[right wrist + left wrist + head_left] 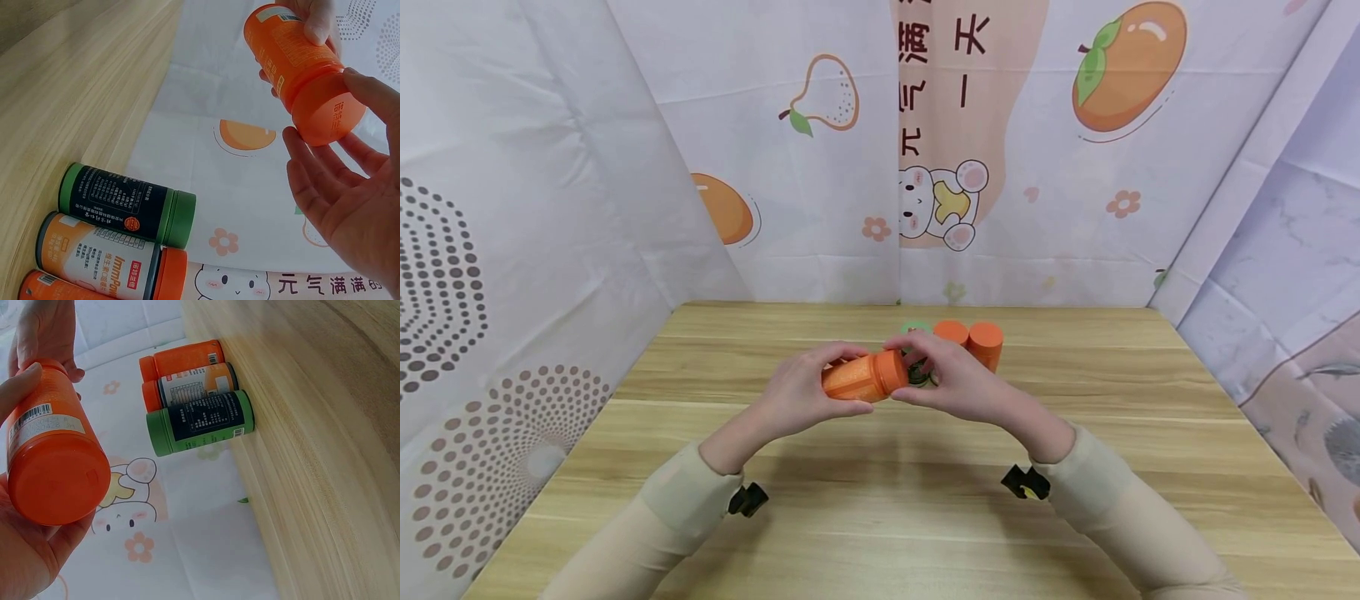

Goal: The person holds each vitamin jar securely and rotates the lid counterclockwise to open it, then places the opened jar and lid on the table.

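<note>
An orange plastic bottle [852, 380] is held tilted above the table, its ridged orange cap [328, 115] toward the right. My left hand [797, 392] grips the bottle's body, fingers on the far side and thumb on the near side. The bottle's smooth base and a barcode label face the left wrist view. With thumb and fingertips at the edge of the cap, my right hand [958, 379] holds it from the right side; in the right wrist view its palm is turned toward the cap's top. Raised lettering shows on that top.
Behind the right hand stand a green canister [200, 422] with a dark label, an orange-capped bottle [197, 386] with a white label, and another orange bottle [187, 359], in a row on the wooden table [880, 517]. A printed curtain [820, 275] hangs behind the table.
</note>
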The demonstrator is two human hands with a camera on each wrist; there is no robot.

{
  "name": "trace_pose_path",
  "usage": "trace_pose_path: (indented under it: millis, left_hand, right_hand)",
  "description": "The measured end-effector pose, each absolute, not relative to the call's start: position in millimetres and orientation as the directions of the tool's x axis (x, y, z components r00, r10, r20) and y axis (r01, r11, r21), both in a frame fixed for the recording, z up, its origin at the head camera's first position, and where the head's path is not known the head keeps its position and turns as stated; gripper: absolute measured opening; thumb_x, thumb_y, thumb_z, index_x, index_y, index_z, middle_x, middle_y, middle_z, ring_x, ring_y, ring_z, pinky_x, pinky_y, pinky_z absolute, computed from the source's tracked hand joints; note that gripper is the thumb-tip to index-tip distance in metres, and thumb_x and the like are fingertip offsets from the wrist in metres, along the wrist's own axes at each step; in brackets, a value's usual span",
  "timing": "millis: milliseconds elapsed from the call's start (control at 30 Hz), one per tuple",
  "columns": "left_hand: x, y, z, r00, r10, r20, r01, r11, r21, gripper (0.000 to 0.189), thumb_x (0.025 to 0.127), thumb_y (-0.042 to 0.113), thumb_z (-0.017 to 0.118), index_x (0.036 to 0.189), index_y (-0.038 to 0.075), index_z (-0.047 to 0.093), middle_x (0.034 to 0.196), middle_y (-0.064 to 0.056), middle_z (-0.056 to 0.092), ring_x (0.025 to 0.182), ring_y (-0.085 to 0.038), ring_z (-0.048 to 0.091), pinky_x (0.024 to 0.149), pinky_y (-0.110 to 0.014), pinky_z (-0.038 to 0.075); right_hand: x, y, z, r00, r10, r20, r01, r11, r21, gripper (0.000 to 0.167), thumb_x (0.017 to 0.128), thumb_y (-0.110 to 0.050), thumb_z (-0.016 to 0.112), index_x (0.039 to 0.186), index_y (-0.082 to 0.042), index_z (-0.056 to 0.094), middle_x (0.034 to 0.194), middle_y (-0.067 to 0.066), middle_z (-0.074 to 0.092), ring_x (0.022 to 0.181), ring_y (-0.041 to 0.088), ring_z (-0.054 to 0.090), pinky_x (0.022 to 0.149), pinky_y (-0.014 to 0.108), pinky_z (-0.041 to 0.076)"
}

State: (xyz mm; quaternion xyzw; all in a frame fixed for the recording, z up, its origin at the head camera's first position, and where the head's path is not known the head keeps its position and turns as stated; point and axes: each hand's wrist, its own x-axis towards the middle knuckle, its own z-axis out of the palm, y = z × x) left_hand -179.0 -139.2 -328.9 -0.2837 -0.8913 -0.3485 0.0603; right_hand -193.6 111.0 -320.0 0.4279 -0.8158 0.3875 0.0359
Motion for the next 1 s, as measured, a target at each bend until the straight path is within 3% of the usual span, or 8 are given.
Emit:
trace_pose_path:
  millis: [167,300,433,600,800,1000]
  left_hand:
    - [-179.6,-139.5,-330.1,-0.827,0.470,0.308,0.555,0.597,0.579,0.061,0.071,0.037,0.087,0.123,0.020,0.062,0.110,0.008,0.064,0.084,-0.010,0.058,0.068,-0.032,0.049]
    - [-180.7,-138.8,-330.5,-0.818,0.486,0.307,0.567,0.593,0.572,0.060,0.072,0.038,0.087,0.123,0.019,0.062,0.109,0.008,0.064,0.084,-0.010,0.057,0.068,-0.031,0.050]
    - [-181.5,-137.8,-330.4,-0.810,0.499,0.308,0.578,0.589,0.565,0.058,0.072,0.039,0.086,0.122,0.020,0.062,0.108,0.009,0.063,0.085,-0.010,0.057,0.069,-0.031,0.050]
    - [-181.5,-137.2,-330.2,-0.812,0.498,0.305,0.575,0.590,0.567,0.058,0.072,0.039,0.086,0.122,0.020,0.063,0.108,0.009,0.063,0.086,-0.010,0.057,0.069,-0.031,0.050]
    - [-181.6,-137.3,-330.3,-0.812,0.499,0.302,0.574,0.591,0.566,0.058,0.072,0.040,0.086,0.121,0.021,0.062,0.108,0.009,0.063,0.086,-0.010,0.057,0.069,-0.032,0.050]
    - [-180.2,-137.5,-329.6,-0.819,0.491,0.296,0.563,0.590,0.579,0.059,0.071,0.038,0.087,0.122,0.022,0.063,0.109,0.009,0.063,0.086,-0.011,0.057,0.069,-0.032,0.050]
  right_hand:
    - [-193.8,112.0,-319.2,-0.643,-0.663,0.382,-0.719,0.352,-0.599,0.052,0.084,-0.021,0.078,0.129,-0.012,0.053,0.113,-0.003,0.060,0.096,0.011,0.060,0.067,0.030,0.050]
    - [-193.4,112.6,-315.9,-0.683,-0.642,0.349,-0.682,0.389,-0.619,0.045,0.090,-0.023,0.072,0.130,-0.013,0.053,0.116,0.000,0.061,0.094,0.012,0.061,0.061,0.029,0.048]
    - [-193.5,112.4,-314.2,-0.720,-0.631,0.290,-0.626,0.410,-0.663,0.040,0.095,-0.024,0.065,0.130,-0.009,0.054,0.120,0.001,0.058,0.096,0.014,0.062,0.071,0.030,0.052]
    - [-193.8,111.6,-315.6,-0.747,-0.635,0.197,-0.568,0.455,-0.686,0.040,0.097,-0.032,0.060,0.131,-0.010,0.053,0.107,-0.001,0.062,0.087,0.013,0.061,0.075,0.031,0.053]
    - [-193.6,111.0,-317.2,-0.740,-0.643,0.199,-0.581,0.461,-0.671,0.040,0.094,-0.035,0.066,0.127,-0.015,0.055,0.097,-0.003,0.062,0.078,0.012,0.059,0.070,0.030,0.052]
    - [-192.5,110.6,-317.3,-0.732,-0.643,0.224,-0.584,0.424,-0.692,0.045,0.091,-0.031,0.070,0.128,-0.012,0.054,0.100,-0.002,0.062,0.084,0.011,0.062,0.072,0.030,0.053]
